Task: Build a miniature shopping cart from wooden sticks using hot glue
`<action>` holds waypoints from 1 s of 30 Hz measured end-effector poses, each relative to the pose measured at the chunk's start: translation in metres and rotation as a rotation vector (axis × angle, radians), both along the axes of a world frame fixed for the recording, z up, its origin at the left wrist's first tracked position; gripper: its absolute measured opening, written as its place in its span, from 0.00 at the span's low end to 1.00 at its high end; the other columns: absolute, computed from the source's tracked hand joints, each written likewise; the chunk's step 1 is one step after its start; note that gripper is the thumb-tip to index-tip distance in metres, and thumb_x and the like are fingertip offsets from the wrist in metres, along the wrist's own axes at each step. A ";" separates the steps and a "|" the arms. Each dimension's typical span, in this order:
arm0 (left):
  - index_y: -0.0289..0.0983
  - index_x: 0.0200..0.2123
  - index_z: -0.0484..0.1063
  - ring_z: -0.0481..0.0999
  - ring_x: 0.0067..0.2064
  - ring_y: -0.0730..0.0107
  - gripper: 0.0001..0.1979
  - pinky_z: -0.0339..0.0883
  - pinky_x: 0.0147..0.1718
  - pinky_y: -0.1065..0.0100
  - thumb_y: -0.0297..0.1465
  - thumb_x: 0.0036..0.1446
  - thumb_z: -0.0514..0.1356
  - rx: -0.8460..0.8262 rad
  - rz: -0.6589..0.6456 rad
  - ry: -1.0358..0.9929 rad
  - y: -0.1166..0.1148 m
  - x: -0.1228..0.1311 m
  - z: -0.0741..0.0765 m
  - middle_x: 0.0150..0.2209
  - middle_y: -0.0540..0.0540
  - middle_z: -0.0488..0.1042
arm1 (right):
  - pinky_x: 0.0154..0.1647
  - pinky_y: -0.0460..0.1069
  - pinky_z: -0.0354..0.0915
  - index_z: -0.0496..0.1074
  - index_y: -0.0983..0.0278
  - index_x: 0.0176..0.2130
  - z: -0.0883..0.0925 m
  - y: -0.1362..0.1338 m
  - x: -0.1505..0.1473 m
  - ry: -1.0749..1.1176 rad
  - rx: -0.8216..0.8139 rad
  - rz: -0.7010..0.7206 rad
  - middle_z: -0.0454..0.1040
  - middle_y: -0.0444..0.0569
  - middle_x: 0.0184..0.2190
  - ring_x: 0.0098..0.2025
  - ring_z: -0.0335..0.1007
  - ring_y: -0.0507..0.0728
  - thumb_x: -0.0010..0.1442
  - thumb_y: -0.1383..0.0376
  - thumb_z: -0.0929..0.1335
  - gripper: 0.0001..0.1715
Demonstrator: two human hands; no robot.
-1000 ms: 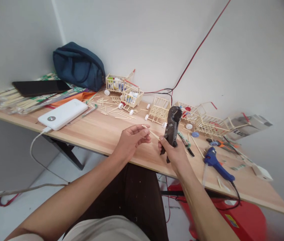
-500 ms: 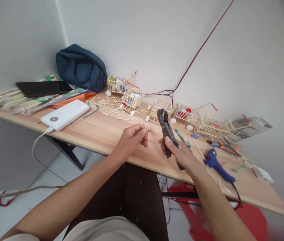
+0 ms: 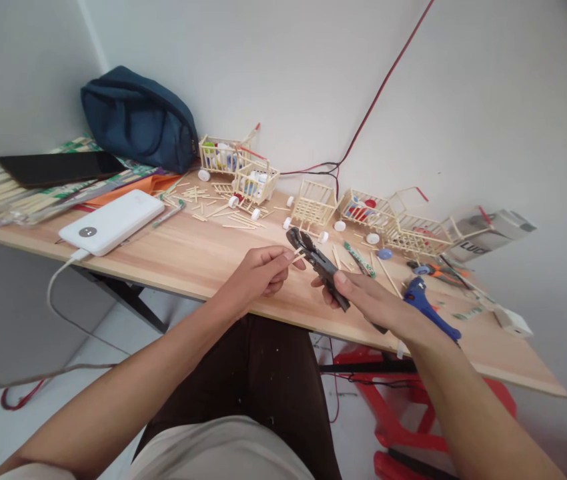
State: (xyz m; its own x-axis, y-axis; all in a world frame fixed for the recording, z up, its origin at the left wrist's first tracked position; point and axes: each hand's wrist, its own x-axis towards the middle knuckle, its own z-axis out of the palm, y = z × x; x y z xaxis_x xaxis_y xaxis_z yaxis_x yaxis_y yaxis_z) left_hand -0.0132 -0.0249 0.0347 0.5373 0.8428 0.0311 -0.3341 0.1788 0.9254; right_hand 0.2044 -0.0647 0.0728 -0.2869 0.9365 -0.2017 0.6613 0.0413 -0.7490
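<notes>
My left hand [image 3: 269,268] pinches short thin wooden sticks [image 3: 299,255] between thumb and fingers, their tips pointing at the tool's jaws. A dark hand cutter [image 3: 324,268], like ratchet shears, is gripped in my right hand [image 3: 358,293], its head angled up and left beside the sticks. I cannot tell whether the blades touch them. Behind the hands stands a small cart of wooden sticks [image 3: 315,202] with white wheels. Loose cut sticks [image 3: 241,220] lie on the table to the left of it.
More stick carts [image 3: 256,183] line the wall, some holding small coloured items. A white power bank [image 3: 113,223], a phone [image 3: 58,168], and a blue bag [image 3: 138,120] occupy the left. On the right lie a blue glue gun [image 3: 431,310] and orange-handled pliers [image 3: 438,270].
My right hand has brought the cutter left and tilted it, so its head is now beside the sticks in my left hand. The camera view has shifted slightly.
</notes>
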 end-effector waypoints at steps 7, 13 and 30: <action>0.34 0.30 0.66 0.41 0.17 0.84 0.14 0.37 0.15 0.79 0.38 0.62 0.53 -0.053 -0.014 -0.009 -0.003 0.004 0.001 0.16 0.59 0.46 | 0.39 0.51 0.63 0.73 0.66 0.47 -0.013 -0.002 0.005 0.015 0.022 -0.005 0.73 0.51 0.33 0.35 0.68 0.56 0.62 0.41 0.56 0.37; 0.35 0.29 0.64 0.41 0.17 0.83 0.13 0.38 0.14 0.79 0.37 0.62 0.53 -0.055 0.011 0.015 -0.003 0.008 0.002 0.15 0.59 0.46 | 0.35 0.49 0.62 0.73 0.65 0.44 -0.018 -0.001 0.006 -0.021 0.043 0.018 0.70 0.48 0.29 0.32 0.65 0.55 0.62 0.41 0.56 0.36; 0.36 0.32 0.66 0.40 0.17 0.81 0.10 0.35 0.16 0.76 0.35 0.61 0.51 -0.127 0.022 0.060 -0.005 0.010 -0.001 0.16 0.59 0.46 | 0.21 0.46 0.50 0.71 0.65 0.27 -0.024 -0.010 -0.015 -0.165 0.197 -0.140 0.60 0.42 0.14 0.18 0.54 0.49 0.63 0.42 0.56 0.35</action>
State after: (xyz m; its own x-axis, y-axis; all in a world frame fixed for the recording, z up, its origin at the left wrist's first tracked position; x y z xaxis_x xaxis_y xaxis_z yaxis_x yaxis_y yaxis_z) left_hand -0.0031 -0.0298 0.0335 0.5165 0.8495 -0.1081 -0.2836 0.2887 0.9145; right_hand 0.1892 -0.0746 0.0483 -0.1308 0.9904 -0.0450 0.7829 0.0754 -0.6176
